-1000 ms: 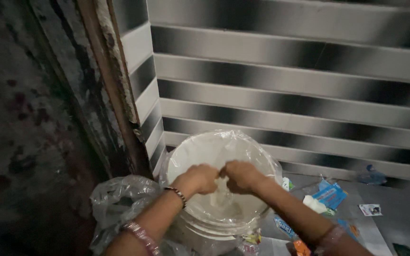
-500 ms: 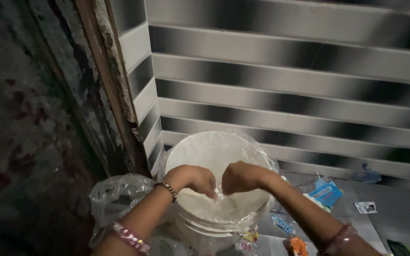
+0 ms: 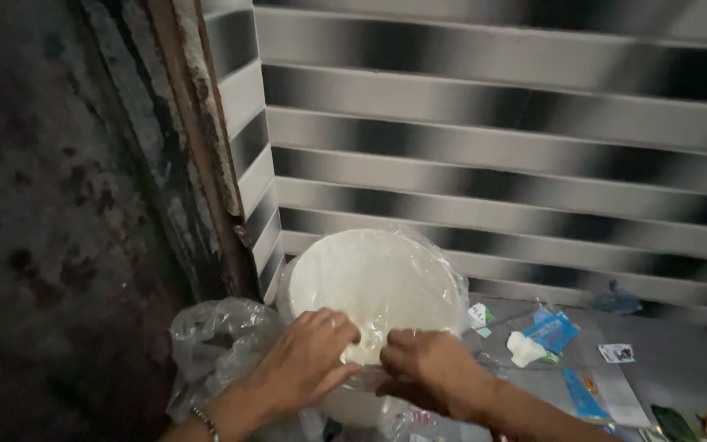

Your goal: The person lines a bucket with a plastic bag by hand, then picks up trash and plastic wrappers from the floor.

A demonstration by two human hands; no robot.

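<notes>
Now both hands sit at the near edge of the round white plastic bucket (image 3: 374,282), at about 6 o'clock on its rim. A moment ago they were closed into fists in the middle of the bucket, bunching up the thin clear plastic liner (image 3: 419,274). They have since pulled back toward the person and moved down to the rim.

The left hand (image 3: 308,360) lies flat with its fingers spread, pressing the liner on the rim. The right hand (image 3: 427,368) is curled, and its fingers pinch the liner just beside the left hand. The two hands almost touch.

The liner now looks smoother and more stretched over the mouth of the bucket, so I think the plastic is being fitted around the edge.

The bucket stands on the floor in the corner, close to the striped grey and white wall (image 3: 493,164). A crumpled clear plastic bag (image 3: 210,348) lies at 9 o'clock from the bucket. Small blue and white wrappers (image 3: 550,331) lie on the floor at 3 o'clock.
</notes>
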